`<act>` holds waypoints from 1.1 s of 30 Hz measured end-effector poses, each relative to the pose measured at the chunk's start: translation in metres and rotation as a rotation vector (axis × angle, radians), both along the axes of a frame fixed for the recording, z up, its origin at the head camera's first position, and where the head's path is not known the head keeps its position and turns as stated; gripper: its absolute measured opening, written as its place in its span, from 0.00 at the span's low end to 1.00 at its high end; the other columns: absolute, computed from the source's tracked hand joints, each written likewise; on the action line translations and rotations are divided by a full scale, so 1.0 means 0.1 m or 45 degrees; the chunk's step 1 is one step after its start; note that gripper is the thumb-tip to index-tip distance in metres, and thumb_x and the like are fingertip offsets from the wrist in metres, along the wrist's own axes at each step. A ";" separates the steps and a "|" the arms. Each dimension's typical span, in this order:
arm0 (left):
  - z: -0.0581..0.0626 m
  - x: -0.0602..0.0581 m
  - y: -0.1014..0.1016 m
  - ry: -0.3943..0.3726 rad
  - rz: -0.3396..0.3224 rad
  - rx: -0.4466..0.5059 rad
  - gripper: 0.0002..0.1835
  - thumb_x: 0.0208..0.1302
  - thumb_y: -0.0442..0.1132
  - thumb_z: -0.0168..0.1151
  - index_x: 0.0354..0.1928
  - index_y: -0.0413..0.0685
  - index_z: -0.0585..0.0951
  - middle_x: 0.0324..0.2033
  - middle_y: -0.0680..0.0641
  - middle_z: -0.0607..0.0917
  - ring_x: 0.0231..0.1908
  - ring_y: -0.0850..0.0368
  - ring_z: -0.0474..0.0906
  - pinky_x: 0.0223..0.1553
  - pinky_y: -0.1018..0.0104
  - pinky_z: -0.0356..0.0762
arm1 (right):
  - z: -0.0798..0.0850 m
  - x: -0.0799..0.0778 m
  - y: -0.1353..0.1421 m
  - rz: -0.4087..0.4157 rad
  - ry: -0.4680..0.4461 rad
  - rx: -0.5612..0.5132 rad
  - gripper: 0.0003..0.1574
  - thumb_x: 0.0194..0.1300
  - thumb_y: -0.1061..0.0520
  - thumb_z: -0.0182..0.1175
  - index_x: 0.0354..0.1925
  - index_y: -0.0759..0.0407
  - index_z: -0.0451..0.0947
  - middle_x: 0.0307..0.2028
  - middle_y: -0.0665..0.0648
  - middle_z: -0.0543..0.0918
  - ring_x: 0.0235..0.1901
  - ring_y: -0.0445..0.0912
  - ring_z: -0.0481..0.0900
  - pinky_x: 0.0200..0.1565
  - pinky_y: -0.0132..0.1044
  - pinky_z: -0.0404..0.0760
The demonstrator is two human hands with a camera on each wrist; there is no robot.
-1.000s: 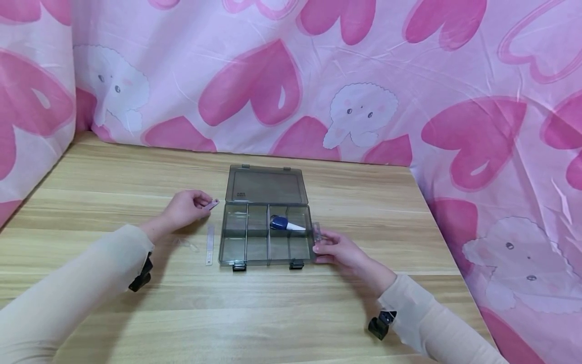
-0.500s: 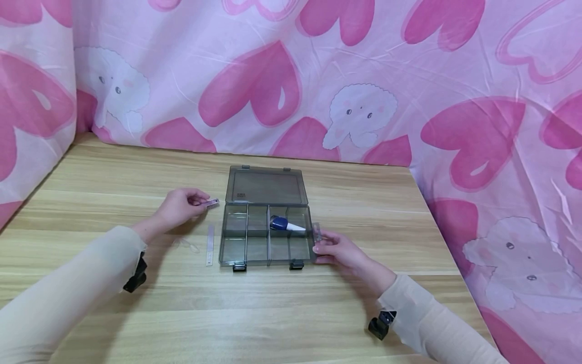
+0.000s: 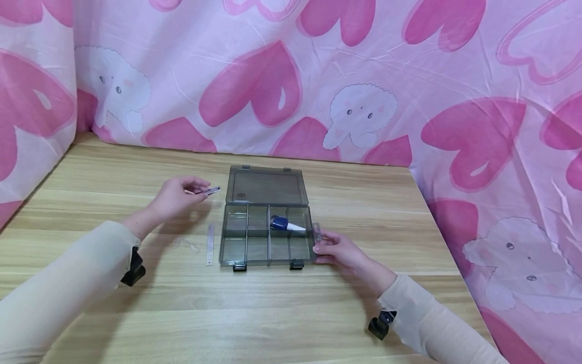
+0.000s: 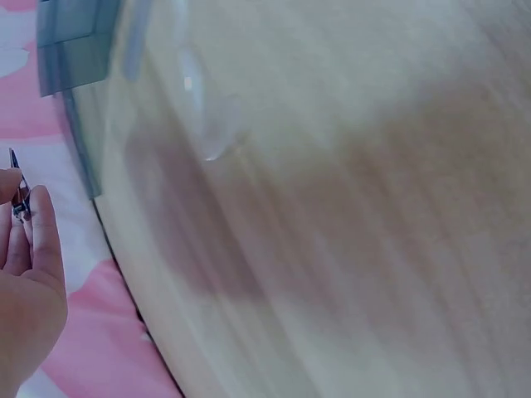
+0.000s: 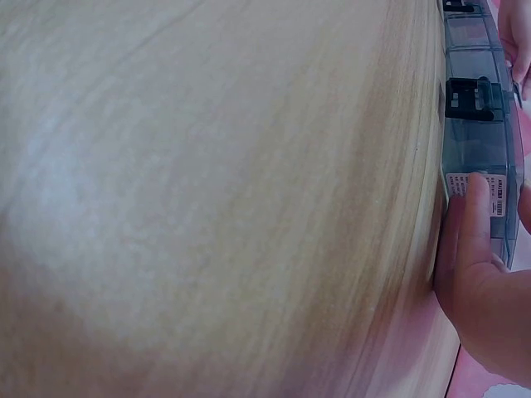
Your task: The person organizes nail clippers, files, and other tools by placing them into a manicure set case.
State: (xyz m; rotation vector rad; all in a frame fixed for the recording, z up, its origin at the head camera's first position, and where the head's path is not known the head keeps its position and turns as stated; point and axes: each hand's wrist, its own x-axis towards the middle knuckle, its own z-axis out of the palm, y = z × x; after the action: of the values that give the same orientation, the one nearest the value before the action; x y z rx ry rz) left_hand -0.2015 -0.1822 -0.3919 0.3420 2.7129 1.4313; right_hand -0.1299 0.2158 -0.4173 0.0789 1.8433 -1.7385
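Note:
My left hand [image 3: 178, 195] holds a silver nail clipper [image 3: 211, 190] between thumb and fingers, above the table left of the box's lid. The clipper [image 4: 20, 189] shows side-on in the left wrist view. A grey see-through compartment box [image 3: 257, 247] lies with its lid folded back. Inside, a dark blue bottle with a white cap [image 3: 286, 224] lies across the upper right compartments. At the box's right wall my right hand [image 3: 337, 247] presses its fingers against the side, one finger over a white label [image 5: 498, 192] in the right wrist view.
Left of the box lie a pale flat strip [image 3: 210, 245] and a clear looped item [image 3: 187, 244]. A small clear piece [image 3: 317, 231] stands by the box's right wall. Two black latches [image 3: 239, 267] jut from its front. A pink heart-patterned cloth [image 3: 254, 86] hangs behind the table.
My left hand has risen and moved slightly away and left, turning the nail clipper flatter in its fingers. My right hand and the box have stayed in place.

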 end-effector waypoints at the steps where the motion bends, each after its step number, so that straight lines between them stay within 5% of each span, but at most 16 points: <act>1: 0.02 0.00 0.01 0.013 0.000 0.006 0.16 0.57 0.30 0.61 0.48 0.30 0.78 0.40 0.32 0.83 0.30 0.74 0.73 0.32 0.81 0.75 | 0.00 0.00 0.00 -0.001 0.000 -0.005 0.41 0.60 0.69 0.55 0.69 0.69 0.50 0.35 0.51 0.76 0.35 0.40 0.79 0.45 0.37 0.83; 16: 0.18 0.03 0.34 -0.004 -0.127 0.070 0.16 0.55 0.28 0.63 0.47 0.29 0.78 0.39 0.34 0.83 0.31 0.73 0.74 0.34 0.82 0.75 | 0.02 0.01 0.02 -0.006 0.004 0.008 0.40 0.61 0.69 0.54 0.68 0.69 0.52 0.34 0.49 0.77 0.34 0.40 0.79 0.44 0.35 0.83; 33: 0.09 0.02 0.72 -0.080 -0.273 0.008 0.16 0.56 0.29 0.62 0.48 0.33 0.77 0.38 0.40 0.83 0.39 0.52 0.78 0.41 0.70 0.78 | 0.00 0.00 0.01 -0.001 -0.001 -0.007 0.40 0.61 0.69 0.54 0.69 0.68 0.51 0.36 0.51 0.77 0.35 0.40 0.80 0.44 0.35 0.83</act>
State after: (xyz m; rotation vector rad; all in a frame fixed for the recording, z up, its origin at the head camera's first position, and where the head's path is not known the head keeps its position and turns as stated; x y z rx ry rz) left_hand -0.1990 -0.1101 -0.3834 0.5598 2.5327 1.3684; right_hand -0.1301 0.2166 -0.4173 0.0775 1.8379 -1.7439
